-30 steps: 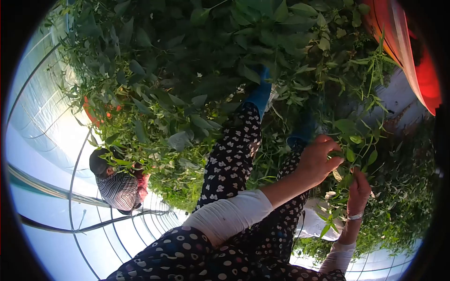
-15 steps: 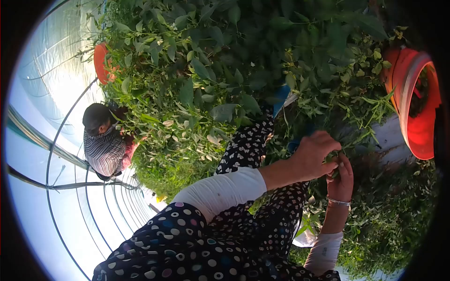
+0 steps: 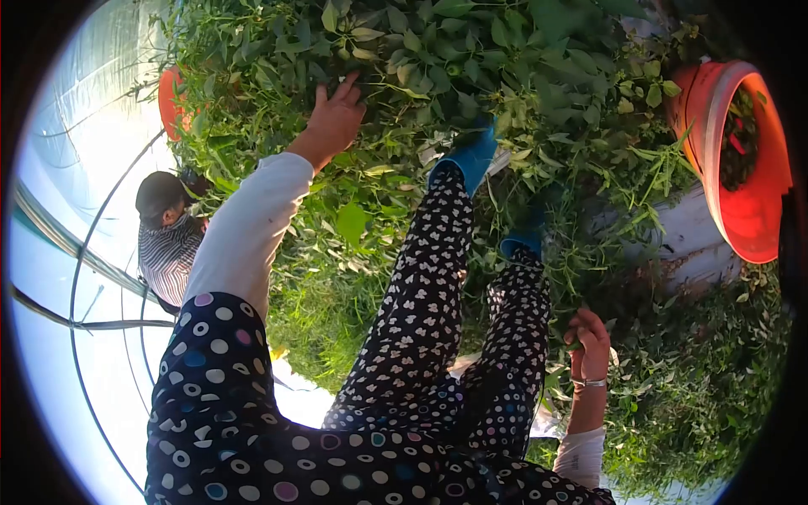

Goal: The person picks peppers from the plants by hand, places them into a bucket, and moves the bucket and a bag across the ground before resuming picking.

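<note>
My left hand (image 3: 334,118), grip spread, fingertips in matte oval leaves (image 3: 404,50) near my blue shoe (image 3: 468,156), my right hand (image 3: 589,343) curled among thin wiry stems (image 3: 555,383), grip I cannot tell, round orange bucket (image 3: 749,220) well apart.

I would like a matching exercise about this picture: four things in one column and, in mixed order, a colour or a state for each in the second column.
Column one:
1. bucket at the right edge
2. shoes
3. left hand
4. co-worker's shirt

Column two:
A. blue
B. striped
C. orange-red
D. spread on the leaves

Pairs: 1-C, 2-A, 3-D, 4-B.
</note>
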